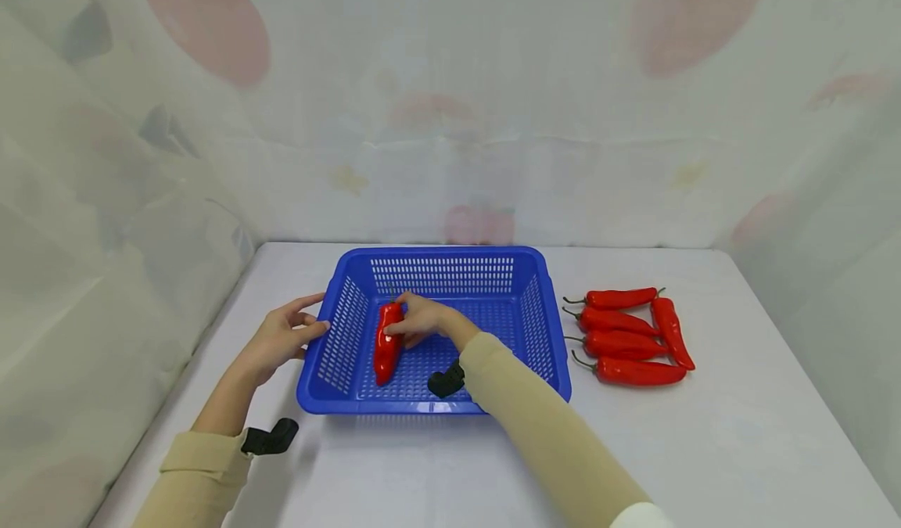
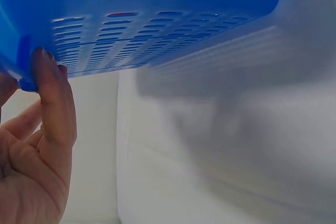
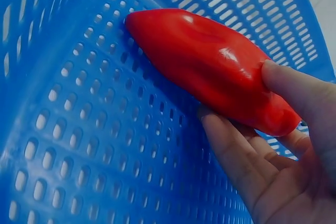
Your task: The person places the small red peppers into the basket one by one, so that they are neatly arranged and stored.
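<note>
Gleaming red pepper (image 3: 205, 61), perhaps lightly creased.

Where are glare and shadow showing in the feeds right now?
Head: a white glint on the near rim of the basket, soft shadow on the table beside the left sleeve; left wrist: broad grey shadow over the table; right wrist: white highlights on the pepper in the right hand.

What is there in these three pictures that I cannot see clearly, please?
Head view: part of the blue basket's near rim, covered by the right sleeve.
Left wrist view: most of the basket's inside, hidden by its wall; the left hand, cut off by the left edge.
Right wrist view: the held pepper's stem, apparently behind the right hand.
</note>
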Demonstrator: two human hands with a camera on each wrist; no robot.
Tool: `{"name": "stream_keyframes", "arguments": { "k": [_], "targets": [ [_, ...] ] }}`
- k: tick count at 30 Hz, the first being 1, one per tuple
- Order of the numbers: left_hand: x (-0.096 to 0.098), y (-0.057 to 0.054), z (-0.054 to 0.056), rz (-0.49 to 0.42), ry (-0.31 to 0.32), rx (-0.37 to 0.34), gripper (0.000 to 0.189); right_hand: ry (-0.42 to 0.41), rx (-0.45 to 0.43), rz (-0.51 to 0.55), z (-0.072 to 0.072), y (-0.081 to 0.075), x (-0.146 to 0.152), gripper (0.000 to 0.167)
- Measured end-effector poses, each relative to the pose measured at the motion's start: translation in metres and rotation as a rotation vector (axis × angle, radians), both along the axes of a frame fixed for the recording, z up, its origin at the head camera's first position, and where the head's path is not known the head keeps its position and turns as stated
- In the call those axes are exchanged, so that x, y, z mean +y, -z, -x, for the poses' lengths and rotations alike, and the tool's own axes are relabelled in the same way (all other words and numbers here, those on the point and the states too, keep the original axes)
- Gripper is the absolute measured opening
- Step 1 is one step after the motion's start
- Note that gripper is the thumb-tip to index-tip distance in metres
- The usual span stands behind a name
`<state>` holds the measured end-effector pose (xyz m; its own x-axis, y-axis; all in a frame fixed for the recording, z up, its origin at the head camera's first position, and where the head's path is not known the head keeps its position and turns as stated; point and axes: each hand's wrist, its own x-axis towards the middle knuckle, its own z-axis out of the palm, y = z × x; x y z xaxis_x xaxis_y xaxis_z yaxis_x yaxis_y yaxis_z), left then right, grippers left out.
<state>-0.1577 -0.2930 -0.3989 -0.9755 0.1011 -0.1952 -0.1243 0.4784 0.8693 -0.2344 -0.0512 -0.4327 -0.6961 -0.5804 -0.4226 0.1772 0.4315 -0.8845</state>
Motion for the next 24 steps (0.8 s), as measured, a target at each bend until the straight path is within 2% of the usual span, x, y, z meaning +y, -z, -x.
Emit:
{"name": "stream_keyframes", "arguments": {
  "k": [12, 24],
  "targets": [
    [-0.001, -0.001, 0.0, 0.036, 0.007, 0.002, 0.063, -0.071, 0.157, -0.144, -0.002, 0.0, -0.013, 0.066],
    [0.001, -0.002, 0.001, 0.034, -0.002, -0.006, 0.063, -0.114, 0.182, -0.207, -0.004, -0.002, -0.02, 0.066]
  ]
}}
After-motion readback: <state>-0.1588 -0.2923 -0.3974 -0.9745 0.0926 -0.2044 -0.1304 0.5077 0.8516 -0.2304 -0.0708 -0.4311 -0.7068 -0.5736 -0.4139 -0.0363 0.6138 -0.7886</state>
